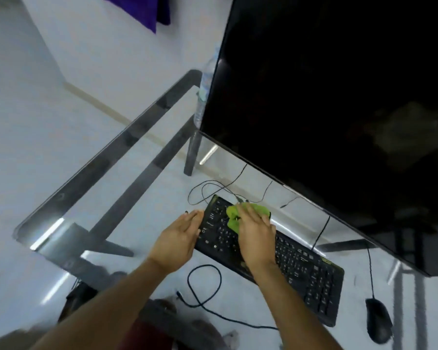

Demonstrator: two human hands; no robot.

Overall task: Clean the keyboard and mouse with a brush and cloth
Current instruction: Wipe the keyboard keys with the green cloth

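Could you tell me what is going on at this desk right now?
A person is wiping a black keyboard on a glass desk. The right hand presses a green cloth onto the keys near the keyboard's left end, while the left hand steadies that end. The mouse lies untouched to the right of the keyboard, in front of a dark monitor. No brush is in view.
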